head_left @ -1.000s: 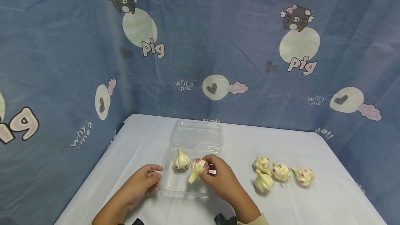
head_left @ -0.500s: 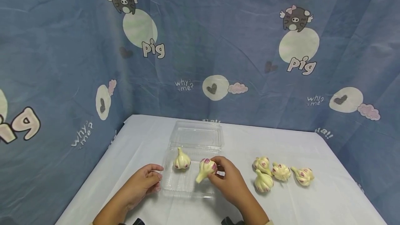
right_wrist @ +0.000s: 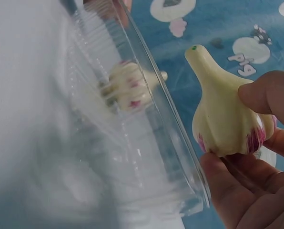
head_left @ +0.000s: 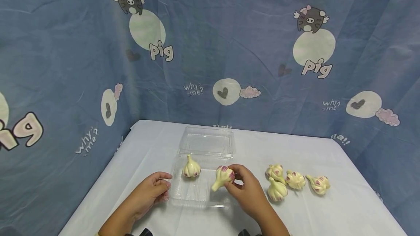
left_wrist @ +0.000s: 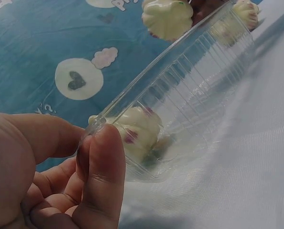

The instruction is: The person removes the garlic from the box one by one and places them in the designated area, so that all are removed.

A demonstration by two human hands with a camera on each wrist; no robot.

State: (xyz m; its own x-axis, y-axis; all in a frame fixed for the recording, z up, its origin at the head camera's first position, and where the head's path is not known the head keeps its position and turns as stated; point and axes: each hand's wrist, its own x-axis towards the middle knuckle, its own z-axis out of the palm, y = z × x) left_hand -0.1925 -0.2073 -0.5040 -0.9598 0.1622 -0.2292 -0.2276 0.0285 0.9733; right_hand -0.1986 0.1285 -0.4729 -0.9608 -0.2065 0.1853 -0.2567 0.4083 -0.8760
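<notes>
A clear plastic clamshell box point(head_left: 193, 196) lies with its lid folded back, one garlic bulb point(head_left: 191, 167) sitting in its base. At the box's left side my left hand point(head_left: 152, 192) pinches the rim; in the left wrist view the thumb point(left_wrist: 104, 162) lies against the edge in front of the bulb. My right hand point(head_left: 244, 188) holds a second garlic bulb point(head_left: 223, 176), streaked purple at the bottom, over the right part of the base. Its stem points down-left in the head view. The right wrist view shows thumb and fingers round this bulb point(right_wrist: 223, 109), close beside the rim.
Several more garlic bulbs point(head_left: 277, 189) lie in a loose group to the right on the white cloth point(head_left: 328, 221). The box's lid point(head_left: 206, 141) lies flat behind its base. A blue printed curtain point(head_left: 256, 28) stands behind the table and along its left side.
My right hand has moved rightward with its garlic bulb, away from the bulb in the box. The left hand has stayed at the rim.
</notes>
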